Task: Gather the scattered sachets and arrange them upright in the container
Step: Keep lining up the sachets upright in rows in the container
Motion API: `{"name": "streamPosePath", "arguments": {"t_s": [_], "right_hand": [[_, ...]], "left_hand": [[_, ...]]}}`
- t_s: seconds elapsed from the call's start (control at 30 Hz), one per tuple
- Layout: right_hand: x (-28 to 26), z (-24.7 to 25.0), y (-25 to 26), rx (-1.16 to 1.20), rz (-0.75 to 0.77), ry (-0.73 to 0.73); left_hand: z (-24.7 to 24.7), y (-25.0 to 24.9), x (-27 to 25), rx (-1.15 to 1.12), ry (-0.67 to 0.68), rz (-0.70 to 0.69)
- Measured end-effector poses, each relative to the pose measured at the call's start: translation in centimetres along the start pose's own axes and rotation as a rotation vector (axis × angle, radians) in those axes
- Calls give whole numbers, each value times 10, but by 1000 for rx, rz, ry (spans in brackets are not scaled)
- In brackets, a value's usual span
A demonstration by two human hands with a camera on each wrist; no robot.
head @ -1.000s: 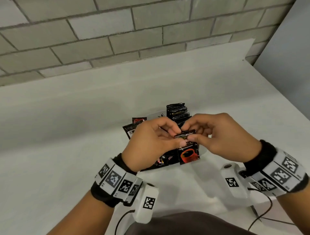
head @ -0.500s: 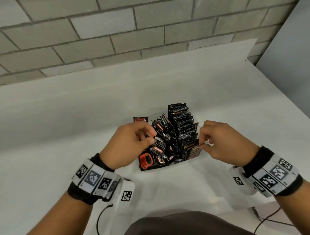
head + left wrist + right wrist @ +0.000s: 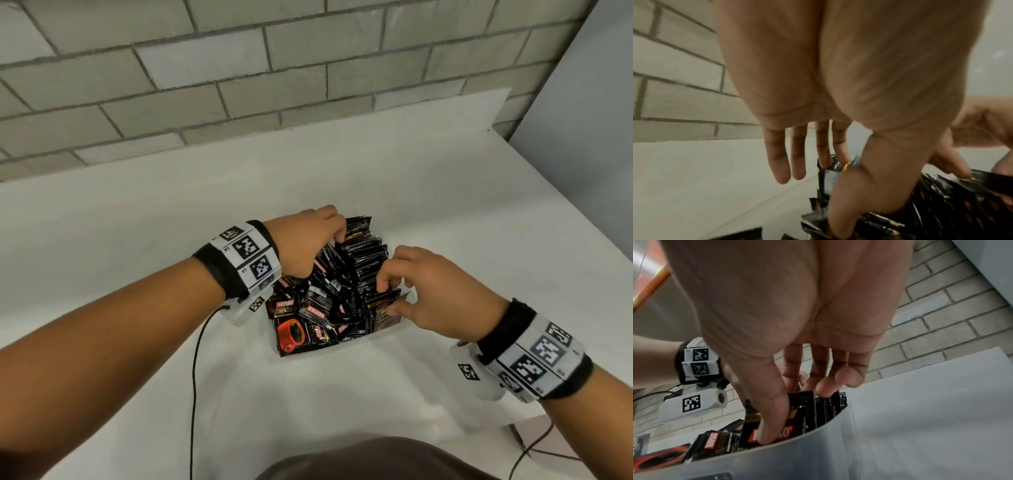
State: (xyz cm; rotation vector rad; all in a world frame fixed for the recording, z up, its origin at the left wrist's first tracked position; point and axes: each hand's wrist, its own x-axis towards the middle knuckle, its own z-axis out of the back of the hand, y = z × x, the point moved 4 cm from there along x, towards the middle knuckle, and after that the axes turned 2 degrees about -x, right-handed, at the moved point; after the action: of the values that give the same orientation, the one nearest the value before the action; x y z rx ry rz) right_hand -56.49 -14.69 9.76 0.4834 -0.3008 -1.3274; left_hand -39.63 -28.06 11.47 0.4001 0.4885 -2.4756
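A pale plastic container (image 3: 388,330) stands mid-table, full of black sachets. Its right half holds an upright row of sachets (image 3: 368,257); loose sachets (image 3: 318,308) lie jumbled in the left half, one showing a red cup (image 3: 291,334). My left hand (image 3: 337,234) reaches to the row's far end, where thumb and first fingers pinch the top of a sachet (image 3: 830,177). My right hand (image 3: 390,298) is at the near end. Its thumb presses the face of the front sachet (image 3: 801,405) and its fingers sit behind the top edge, just inside the container (image 3: 818,443).
The container sits on a white table (image 3: 137,240) against a grey brick wall (image 3: 239,85). A black cable (image 3: 195,359) hangs from my left wrist across the table. The table's right edge runs close by my right forearm.
A second ago both hands held one sachet together above the container. They have parted: the left went to the row's far end, the right lowered the sachet into the near end.
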Motion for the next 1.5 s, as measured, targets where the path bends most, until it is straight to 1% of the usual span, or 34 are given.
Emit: {"name": "streamPosePath", "arguments": {"t_s": [0.07,0.13,0.2,0.3,0.47,0.53,0.67,0.77,0.87,1.07,1.17,1.27,1.33,1.43,1.5], "right_hand": [[0,0,-1,8,2,-16],[0,-1,-3,15,3,-30],[1,-1,-4,20,0,-42],[2,-1,-3,17,9,-45],[2,-2,-1,17,18,-35],[2,-2,-1,20,17,-28],[2,-3,-3,18,17,-34],[1,-3,-3,8,13,-32],[0,-3,-2,-7,12,-30],[0,0,1,-14,-8,-5],[0,5,3,-13,-25,63],[-2,17,8,-53,-26,141],[1,24,20,-60,13,105],[13,23,47,-72,127,40],[25,10,64,-212,215,67]], "left_hand": [[-4,6,1,9,-1,33],[-15,11,1,30,47,46],[-24,10,2,67,90,16],[-35,6,6,136,116,-37],[-49,-1,15,263,147,-5],[-49,0,18,257,146,2],[-46,1,20,224,129,-65],[-45,4,19,219,143,-71],[-37,8,14,156,128,-70],[-5,13,-20,-91,-21,-25],[16,14,-47,-206,-153,-9],[30,23,-77,-367,-299,34],[33,31,-95,-503,-397,57],[28,39,-114,-773,-550,112],[16,43,-122,-958,-650,167]]}}
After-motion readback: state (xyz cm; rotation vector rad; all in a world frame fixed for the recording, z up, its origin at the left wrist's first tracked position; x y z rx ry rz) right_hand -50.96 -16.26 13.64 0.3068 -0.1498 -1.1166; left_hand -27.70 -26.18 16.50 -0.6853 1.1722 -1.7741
